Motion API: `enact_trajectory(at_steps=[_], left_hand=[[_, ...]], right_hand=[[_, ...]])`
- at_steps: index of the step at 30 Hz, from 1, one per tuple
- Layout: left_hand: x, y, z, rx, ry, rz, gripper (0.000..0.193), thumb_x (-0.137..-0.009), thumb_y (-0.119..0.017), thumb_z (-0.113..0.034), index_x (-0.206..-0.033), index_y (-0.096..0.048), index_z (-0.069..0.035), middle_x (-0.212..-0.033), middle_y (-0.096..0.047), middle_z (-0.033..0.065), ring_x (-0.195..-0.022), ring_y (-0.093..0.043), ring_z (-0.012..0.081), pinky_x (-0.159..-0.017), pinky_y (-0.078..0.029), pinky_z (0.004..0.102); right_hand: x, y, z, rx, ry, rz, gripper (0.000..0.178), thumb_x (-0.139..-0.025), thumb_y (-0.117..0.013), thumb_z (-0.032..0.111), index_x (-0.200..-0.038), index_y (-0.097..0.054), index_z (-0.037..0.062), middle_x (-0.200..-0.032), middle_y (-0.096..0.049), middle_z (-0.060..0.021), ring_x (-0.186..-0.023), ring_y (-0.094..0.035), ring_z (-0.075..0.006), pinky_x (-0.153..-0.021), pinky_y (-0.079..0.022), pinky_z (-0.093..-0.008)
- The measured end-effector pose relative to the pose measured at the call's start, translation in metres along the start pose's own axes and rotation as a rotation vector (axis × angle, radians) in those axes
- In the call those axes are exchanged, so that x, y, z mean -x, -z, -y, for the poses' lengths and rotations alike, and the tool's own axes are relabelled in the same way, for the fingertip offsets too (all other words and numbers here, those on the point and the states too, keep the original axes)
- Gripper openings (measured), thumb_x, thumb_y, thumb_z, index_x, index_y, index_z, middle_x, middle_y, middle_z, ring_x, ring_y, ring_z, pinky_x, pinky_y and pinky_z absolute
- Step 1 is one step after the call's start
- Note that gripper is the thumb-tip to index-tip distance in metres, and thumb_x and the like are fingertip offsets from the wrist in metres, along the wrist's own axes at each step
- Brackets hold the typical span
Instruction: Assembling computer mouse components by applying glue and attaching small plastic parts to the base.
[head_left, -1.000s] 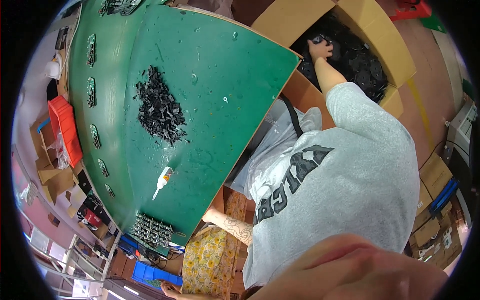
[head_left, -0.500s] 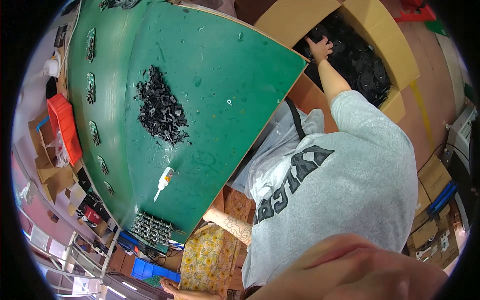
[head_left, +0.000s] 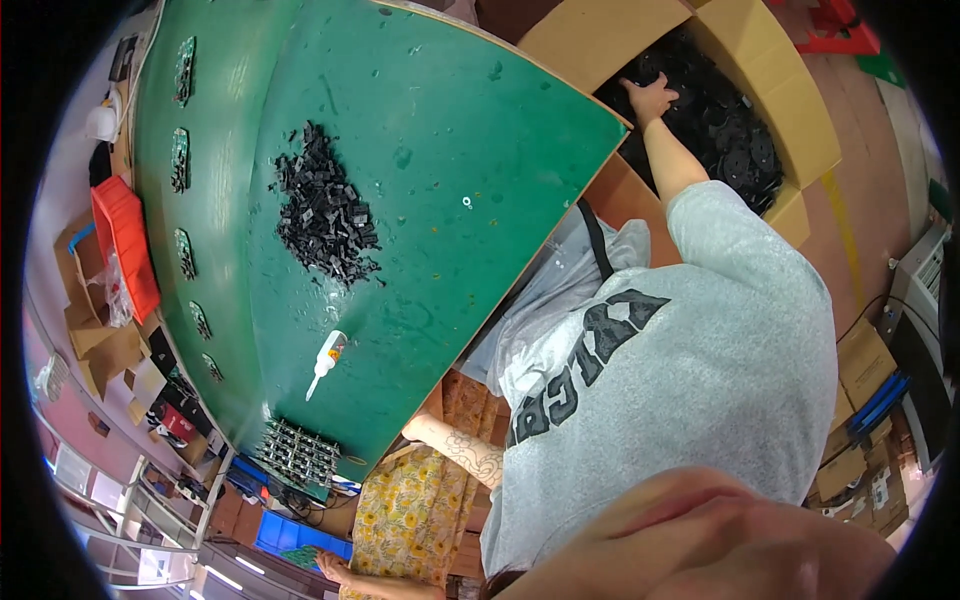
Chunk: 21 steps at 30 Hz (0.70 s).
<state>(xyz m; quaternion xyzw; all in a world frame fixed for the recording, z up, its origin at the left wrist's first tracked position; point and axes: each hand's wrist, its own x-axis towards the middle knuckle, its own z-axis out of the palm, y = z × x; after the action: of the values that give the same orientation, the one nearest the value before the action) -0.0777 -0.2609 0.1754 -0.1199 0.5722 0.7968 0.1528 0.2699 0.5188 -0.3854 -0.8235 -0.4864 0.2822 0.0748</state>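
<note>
My right hand (head_left: 652, 98) is inside an open cardboard box (head_left: 810, 110), on a mass of flat black plastic parts (head_left: 735, 150). Its fingers are spread and I see nothing held in them. My left hand (head_left: 418, 428) rests at the near edge of the green worktable (head_left: 430, 120); its fingers are hidden there, so their state does not show. On the tabletop lies a heap of small black plastic pieces (head_left: 325, 215). Nearer my left side, a white squeeze bottle (head_left: 326, 360) with a thin nozzle lies on its side.
Several circuit boards (head_left: 180, 160) sit in a line on a green strip along the far side, beyond which stands a red bin (head_left: 125, 250). Rows of small metal parts (head_left: 298, 452) fill the table's left end. Another person's hand (head_left: 332, 566) is beside a blue bin (head_left: 285, 535).
My right hand has shifted a little among the black parts, and its fingers are more spread. The view has turned slightly. My left hand stays at the table edge.
</note>
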Motion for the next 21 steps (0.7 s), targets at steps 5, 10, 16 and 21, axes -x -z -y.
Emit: enact_trajectory(at_steps=[5,10,16,21], left_hand=[[0.001,0.009,-0.020,-0.051,-0.001,0.028,0.028,-0.097,-0.042,-0.022,-0.099,-0.063,-0.003,-0.096,-0.065,0.0101,-0.088,-0.060,0.0227,-0.080,-0.050,0.0355],[0.009,0.015,-0.051,-0.115,-0.025,0.053,0.028,-0.097,-0.042,-0.022,-0.098,-0.062,-0.003,-0.095,-0.065,0.0099,-0.088,-0.060,0.0227,-0.080,-0.050,0.0356],[0.038,0.031,-0.078,-0.176,-0.058,0.058,0.028,-0.097,-0.042,-0.023,-0.097,-0.062,-0.003,-0.094,-0.065,0.0096,-0.087,-0.060,0.0228,-0.080,-0.050,0.0358],[0.055,0.036,-0.097,-0.234,-0.066,0.068,0.029,-0.097,-0.042,-0.023,-0.096,-0.062,-0.003,-0.093,-0.065,0.0094,-0.087,-0.059,0.0228,-0.080,-0.050,0.0360]], right_hand=[[-0.001,-0.008,-0.018,-0.117,0.167,-0.029,0.102,-0.062,-0.085,0.044,-0.146,-0.035,0.0156,-0.134,-0.032,-0.0290,-0.115,-0.049,-0.0443,-0.097,-0.046,-0.0479],[0.008,-0.009,0.009,-0.107,0.137,-0.052,0.097,-0.062,-0.086,0.037,-0.144,-0.036,0.0183,-0.132,-0.031,-0.0286,-0.112,-0.051,-0.0449,-0.095,-0.048,-0.0452],[0.010,-0.011,0.016,-0.073,0.169,-0.083,0.099,-0.064,-0.087,0.030,-0.145,-0.032,0.0190,-0.131,-0.031,-0.0286,-0.101,-0.059,-0.0468,-0.088,-0.052,-0.0469],[-0.018,-0.018,0.015,-0.104,0.177,-0.082,0.105,-0.061,-0.086,0.017,-0.146,-0.025,0.0094,-0.135,-0.024,-0.0316,-0.102,-0.055,-0.0513,-0.093,-0.050,-0.0456]])
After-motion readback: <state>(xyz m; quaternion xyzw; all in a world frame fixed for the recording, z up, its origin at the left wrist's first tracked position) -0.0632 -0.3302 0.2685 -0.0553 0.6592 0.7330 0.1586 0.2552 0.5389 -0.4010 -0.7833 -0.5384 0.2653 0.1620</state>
